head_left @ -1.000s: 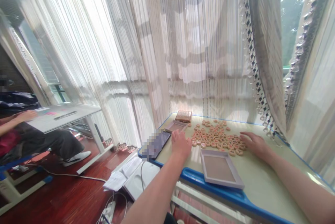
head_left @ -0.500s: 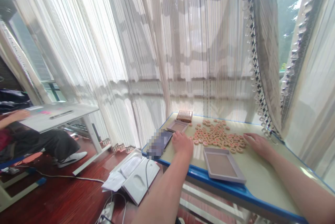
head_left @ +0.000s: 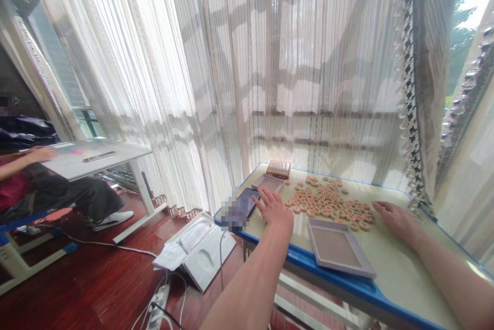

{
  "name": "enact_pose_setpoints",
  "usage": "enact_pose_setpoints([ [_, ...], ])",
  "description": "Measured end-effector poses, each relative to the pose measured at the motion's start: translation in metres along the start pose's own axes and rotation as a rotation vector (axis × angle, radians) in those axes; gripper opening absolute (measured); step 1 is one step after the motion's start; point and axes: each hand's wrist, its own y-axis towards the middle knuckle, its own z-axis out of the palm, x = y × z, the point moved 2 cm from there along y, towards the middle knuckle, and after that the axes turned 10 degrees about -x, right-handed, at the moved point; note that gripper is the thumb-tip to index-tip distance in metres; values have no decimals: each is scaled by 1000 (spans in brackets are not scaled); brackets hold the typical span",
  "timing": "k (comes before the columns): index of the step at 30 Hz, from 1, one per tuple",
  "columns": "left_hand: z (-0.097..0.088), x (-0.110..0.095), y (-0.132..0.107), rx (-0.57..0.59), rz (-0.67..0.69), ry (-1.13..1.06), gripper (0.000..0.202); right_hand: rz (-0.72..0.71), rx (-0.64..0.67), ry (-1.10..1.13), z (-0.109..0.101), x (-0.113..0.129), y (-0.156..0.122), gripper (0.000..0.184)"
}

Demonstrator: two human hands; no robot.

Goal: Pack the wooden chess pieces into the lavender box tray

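My left hand (head_left: pixel 275 210) is open, its fingers spread at the right edge of a dark-screened tablet (head_left: pixel 246 202), partly blurred out. I cannot tell whether a fingertip touches the screen. To its right lie many round wooden Chinese chess pieces (head_left: pixel 328 201) with reddish and dark markings, loosely spread on the cream table (head_left: pixel 389 263). At the right side of the pieces, my right hand (head_left: pixel 394 221) lies low over the table with fingers stretched out, holding nothing. A shallow grey box tray (head_left: pixel 339 247) sits at the near edge, in front of the pieces.
Behind my left hand is another shallow tray (head_left: pixel 269 183), with a brown patterned box (head_left: pixel 278 169) beyond it. An open white box (head_left: pixel 206 260) with papers and a power strip (head_left: pixel 158 307) stand at lower left. Another person's hand (head_left: pixel 40 153) rests over a white table (head_left: pixel 104 162).
My left hand has gone from curled fingers to spread ones, beside the tablet. My right hand looks much the same. The view has shifted slightly left.
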Motion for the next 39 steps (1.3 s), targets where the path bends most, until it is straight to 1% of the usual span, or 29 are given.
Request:
enact_pose_setpoints([
  [3,0,-1,0,7,4,0,68,32,106,18,0,0,0,41],
  [7,-2,-2,-1,23,5,6,66,79,130,-7,-3,1,0,44],
  [10,-3,-2,-2,27,6,9,65,88,130,-16,-5,4,-1,43],
  [16,-3,-1,-1,25,22,0,63,56,105,7,-8,7,-5,39],
  [20,-5,-1,-1,26,60,-25,59,46,89,-3,-7,4,-4,43],
  [25,-12,0,-2,-30,132,-103,42,43,64,-23,-5,2,-3,46],
  [27,-14,-1,-2,-33,166,-136,34,40,65,-14,-5,2,-3,47],
  [29,-15,-2,-3,-6,213,-154,30,36,64,-6,-5,2,-3,47],
  [32,-13,-3,-4,58,256,-149,31,32,54,-13,-7,4,-5,47],
  [35,-12,-5,-2,164,280,-122,34,37,61,-36,-11,8,-6,49],
  [37,-11,-11,5,217,273,-111,34,52,75,-50,-15,12,-7,48],
  [39,-9,-22,13,303,254,-109,28,64,98,-63,-19,15,-9,47],
])
